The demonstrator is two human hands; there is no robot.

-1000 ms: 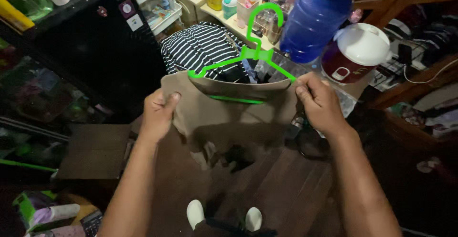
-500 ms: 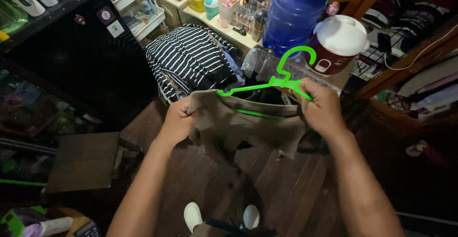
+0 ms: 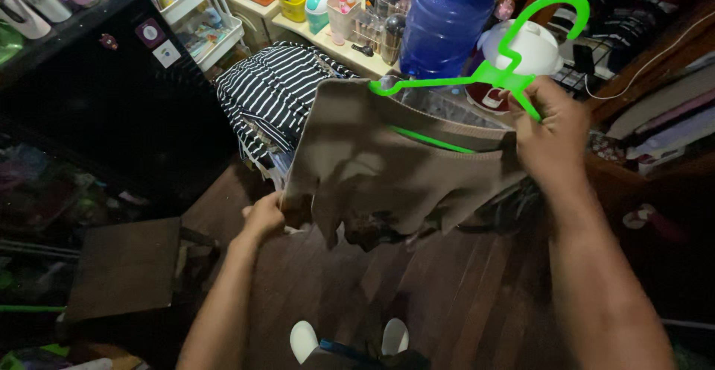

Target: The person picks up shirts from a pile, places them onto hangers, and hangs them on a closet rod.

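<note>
A tan-brown garment (image 3: 387,169) hangs on a bright green plastic hanger (image 3: 491,72) in front of me. My right hand (image 3: 547,128) grips the hanger and the garment's right shoulder, holding them up. My left hand (image 3: 264,213) is lower down, its fingers closed on the garment's lower left edge. The hanger's hook points up and to the right. The garment's hem is ragged and hangs over the wooden floor.
A black-and-white striped cloth (image 3: 279,90) lies on a pile behind the garment. A big blue water jug (image 3: 447,20) and a white lidded pot (image 3: 525,53) stand behind. A black cabinet (image 3: 97,94) is at left, a shelf of bottles (image 3: 335,5) at the back.
My left hand has dropped from the garment's left shoulder to its lower left edge. My right hand has lifted the hanger higher and to the right.
</note>
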